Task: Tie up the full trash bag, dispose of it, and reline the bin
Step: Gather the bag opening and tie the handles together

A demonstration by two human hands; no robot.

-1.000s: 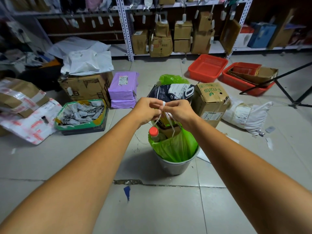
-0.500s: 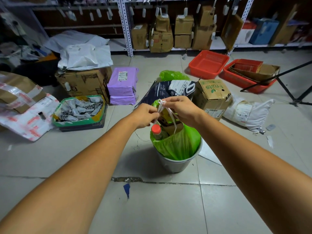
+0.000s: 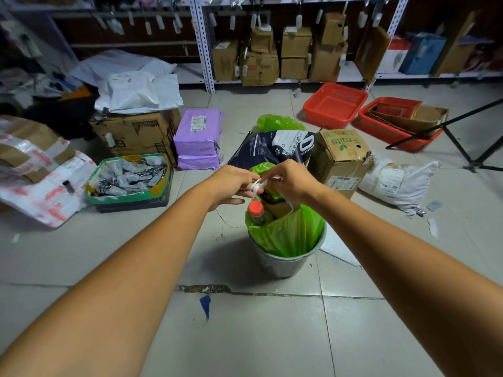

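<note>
A grey metal bin (image 3: 285,263) stands on the tiled floor, lined with a full green trash bag (image 3: 288,232). A bottle with a red cap (image 3: 255,208) and a cardboard piece stick out of the bag's top. My left hand (image 3: 231,186) and my right hand (image 3: 290,179) meet just above the bag, each pinching the white drawstring (image 3: 256,186), which is bunched between them. A loose green bag (image 3: 276,122) lies on the floor behind a dark sack.
Behind the bin lie a dark printed sack (image 3: 275,148) and a fruit carton (image 3: 341,156). Purple parcels (image 3: 198,137), a green tray of small packets (image 3: 128,178) and cartons sit to the left. Red baskets (image 3: 334,104), a white sack (image 3: 397,183) and tripod legs (image 3: 462,142) are on the right.
Both hands have dropped slightly closer to the bag's top, and the white drawstring, stretched in loops before, is now bunched tight between the fingers.
</note>
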